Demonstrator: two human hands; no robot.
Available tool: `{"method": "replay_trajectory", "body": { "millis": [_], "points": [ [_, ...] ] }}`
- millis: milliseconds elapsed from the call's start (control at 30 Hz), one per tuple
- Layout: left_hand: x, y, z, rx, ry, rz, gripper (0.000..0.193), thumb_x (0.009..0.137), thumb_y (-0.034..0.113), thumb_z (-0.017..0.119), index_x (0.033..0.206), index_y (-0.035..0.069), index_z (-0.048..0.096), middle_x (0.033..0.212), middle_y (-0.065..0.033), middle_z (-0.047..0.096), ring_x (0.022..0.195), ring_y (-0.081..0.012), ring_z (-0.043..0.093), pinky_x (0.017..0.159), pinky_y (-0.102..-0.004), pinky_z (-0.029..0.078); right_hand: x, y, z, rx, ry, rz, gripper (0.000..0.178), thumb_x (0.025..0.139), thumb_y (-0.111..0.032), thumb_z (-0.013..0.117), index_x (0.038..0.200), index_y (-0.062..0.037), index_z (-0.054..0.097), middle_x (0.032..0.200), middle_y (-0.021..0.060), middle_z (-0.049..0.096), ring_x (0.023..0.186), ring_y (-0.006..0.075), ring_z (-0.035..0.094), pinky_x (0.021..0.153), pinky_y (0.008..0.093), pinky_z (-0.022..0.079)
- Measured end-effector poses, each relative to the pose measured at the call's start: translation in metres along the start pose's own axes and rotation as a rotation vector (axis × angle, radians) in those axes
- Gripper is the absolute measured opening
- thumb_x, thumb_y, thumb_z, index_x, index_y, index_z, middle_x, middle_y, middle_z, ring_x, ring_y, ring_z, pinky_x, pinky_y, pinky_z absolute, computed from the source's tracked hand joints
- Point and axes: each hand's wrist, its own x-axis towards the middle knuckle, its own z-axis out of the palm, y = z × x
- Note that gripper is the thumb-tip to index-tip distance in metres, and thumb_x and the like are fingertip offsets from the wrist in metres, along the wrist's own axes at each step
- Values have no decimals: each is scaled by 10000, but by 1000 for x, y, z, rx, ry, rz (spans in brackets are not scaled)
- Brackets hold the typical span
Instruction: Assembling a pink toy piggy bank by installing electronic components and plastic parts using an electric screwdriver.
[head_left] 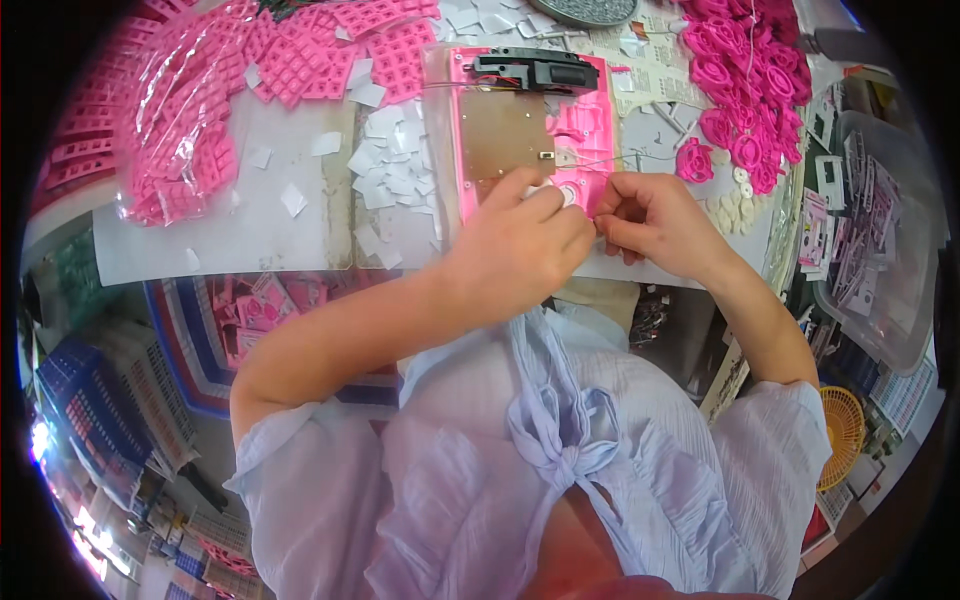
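Bent over a pink plastic casing [597,115] near the middle of the table's [285,235] near edge, a person brings both bare hands to its near end. The left hand [525,235] arches over the casing, apparently to steady it, beside a white round part [567,194]; its fingertips are hidden, so its grip cannot be told. The right hand [655,225] curls thumb and fingers together at the casing's right side, seemingly for fine work; whether anything is in that grip cannot be told. The casing lies open side up, likely to expose its brown board [505,130] and the black module [535,70] across its far end. The left hand blocks the near end from view, and a thin wire [590,163] crosses the right side. White paper squares [395,150] crowd the casing's left; bagged pink keypads [180,140] fill the table's far left corner, pink rose-like pieces [740,75] the far right, with cream discs [735,210] nearer the right edge, perhaps for easy reach.
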Motion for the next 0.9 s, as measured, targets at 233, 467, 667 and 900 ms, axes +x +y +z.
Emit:
{"method": "replay_trajectory", "body": {
  "millis": [233, 467, 667, 900],
  "points": [
    [7, -9, -3, -12, -87, 55, 235, 820, 177, 674, 1031, 75, 683, 931, -26, 618, 948, -219, 614, 994, -468, 427, 3, 7, -3, 31, -26, -20, 80, 919, -57, 645, 872, -8, 602, 716, 30, 644, 621, 81, 631, 516, 243, 516],
    [63, -86, -23, 275, 122, -249, 430, 829, 276, 749, 1205, 93, 648, 1150, -104, 675, 1129, -297, 617, 1037, -546, 401, -21, -13, -9, 25, 232, -175, 175, 942, -109, 689, 1085, -8, 691, 728, 22, 655, 610, 82, 637, 541, 224, 488],
    [39, -45, -124, 65, 214, -136, 666, 702, -10, 816, 1323, 55, 583, 1265, -186, 645, 1184, -362, 636, 980, -455, 536, -59, 50, -64, -387, 861, -520, 175, 918, -18, 685, 1088, -31, 722, 752, 52, 690, 618, 67, 643, 571, 213, 470],
    [-235, -19, -241, -203, -341, -1225, 646, 814, 129, 746, 1400, -26, 522, 1303, -142, 609, 1234, -252, 566, 1094, -389, 407, -29, 72, -105, -640, 707, -345, 260, 904, -89, 659, 1160, -53, 689, 1022, 117, 693, 830, 245, 682, 723, 340, 538]
  ]
}}
